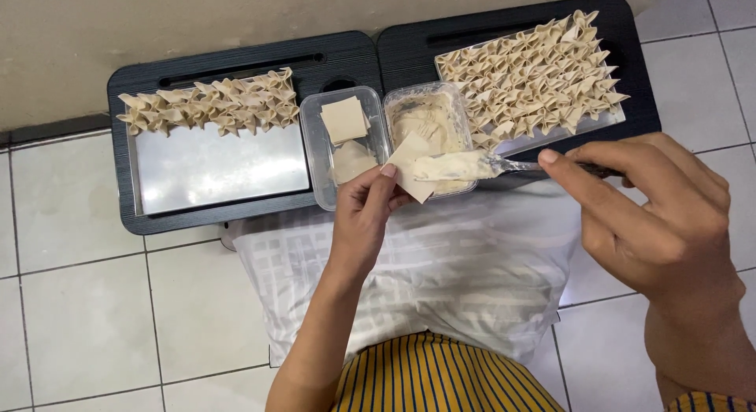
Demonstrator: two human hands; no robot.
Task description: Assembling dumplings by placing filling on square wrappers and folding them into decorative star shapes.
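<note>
- Left hand [366,215] raised over the lap, thumb and fingertips pinched on one square dough wrapper [409,166], held by its lower corner just in front of the filling tub [429,121].
- Right hand [650,215] closed around the dark handle of a butter knife [504,164]; blade loaded with pale paste and laid flat across the wrapper's upper face.
- Wrapper judged thin, light, limp; likely to tear or fold if pinched hard. Best held at an edge or corner, flat on the fingers, clear of the pasted area.
- Paste judged soft and sticky; likely to cling to blade and skin.
- Clear plastic tub of spare wrappers [345,136] just left of the filling tub, both rectangular, lidless, touching side by side.
- Left metal tray [220,168], shiny, mostly bare, one band of folded dumplings [213,103] along its far edge.
- Right metal tray [551,136] nearly covered by folded pieces.
- Two black lap tables [126,144] under trays, against a beige wall.
- No labels or signs visible anywhere.
- White checked pillow [425,270] on lap, pale floor tiles around.
</note>
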